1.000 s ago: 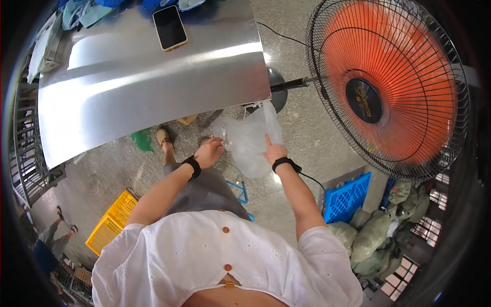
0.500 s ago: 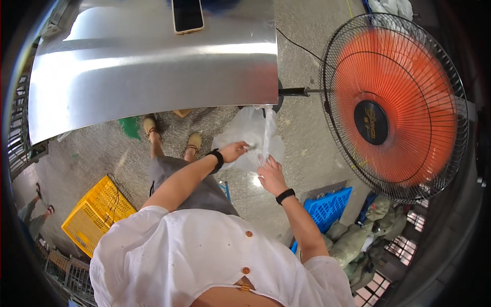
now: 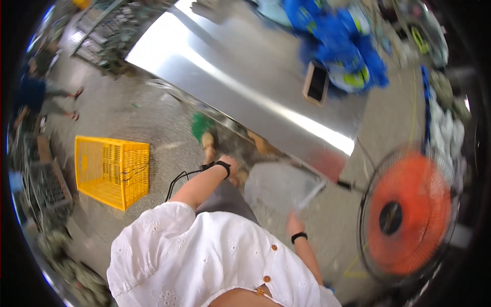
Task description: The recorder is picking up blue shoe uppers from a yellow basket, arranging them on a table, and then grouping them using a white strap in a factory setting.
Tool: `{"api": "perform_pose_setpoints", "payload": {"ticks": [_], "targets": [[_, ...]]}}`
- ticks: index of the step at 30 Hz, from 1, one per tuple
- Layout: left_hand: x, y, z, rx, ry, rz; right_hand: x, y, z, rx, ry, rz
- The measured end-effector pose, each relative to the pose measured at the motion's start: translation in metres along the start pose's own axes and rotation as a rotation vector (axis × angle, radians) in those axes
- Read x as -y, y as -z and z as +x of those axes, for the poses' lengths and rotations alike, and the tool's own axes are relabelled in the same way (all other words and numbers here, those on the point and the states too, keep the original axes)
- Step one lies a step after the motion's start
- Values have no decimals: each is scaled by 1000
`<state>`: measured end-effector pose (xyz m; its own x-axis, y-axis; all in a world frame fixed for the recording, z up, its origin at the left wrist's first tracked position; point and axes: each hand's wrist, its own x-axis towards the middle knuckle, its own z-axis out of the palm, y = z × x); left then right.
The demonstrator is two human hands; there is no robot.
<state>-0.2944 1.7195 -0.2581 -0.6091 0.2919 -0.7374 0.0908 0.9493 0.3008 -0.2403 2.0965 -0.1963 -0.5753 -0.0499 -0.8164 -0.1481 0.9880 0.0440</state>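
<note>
Grey concrete floor [image 3: 153, 128] spreads under a long, shiny steel table [image 3: 245, 77], which runs slantwise across the upper half of the view. Much of the scene is smeared by motion blur. On the table lie a dark phone [image 3: 316, 83] and a heap of blue cloth or bags [image 3: 348, 46] too blurred to tell apart. A yellow plastic crate [image 3: 110, 171] stands on the floor to the left, and an orange-bladed fan [image 3: 406, 217] in a wire cage stands to the right.

Below the table's near edge, a clear plastic bag [image 3: 281, 187] hangs between the person's two hands. Its outline is faint and partly lost against the floor. The left hand [image 3: 232, 169], with a black band at the wrist, is at the bag's left edge; its fingers are blurred and partly hidden, so their grip cannot be told. The right hand [image 3: 295, 225], also banded, meets the bag's lower right corner, with fingers that look curled on the film, though blur leaves this unsure. A white blouse fills the lower foreground and hides both upper arms.
</note>
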Motion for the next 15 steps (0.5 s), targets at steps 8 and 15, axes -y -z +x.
{"api": "perform_pose_setpoints", "payload": {"ticks": [8, 15], "targets": [[153, -41, -194, -767, 713, -747, 146, 57, 83, 169, 614, -182], [110, -249, -258, -761, 1109, -919, 268, 150, 106, -244, 864, -176]]}}
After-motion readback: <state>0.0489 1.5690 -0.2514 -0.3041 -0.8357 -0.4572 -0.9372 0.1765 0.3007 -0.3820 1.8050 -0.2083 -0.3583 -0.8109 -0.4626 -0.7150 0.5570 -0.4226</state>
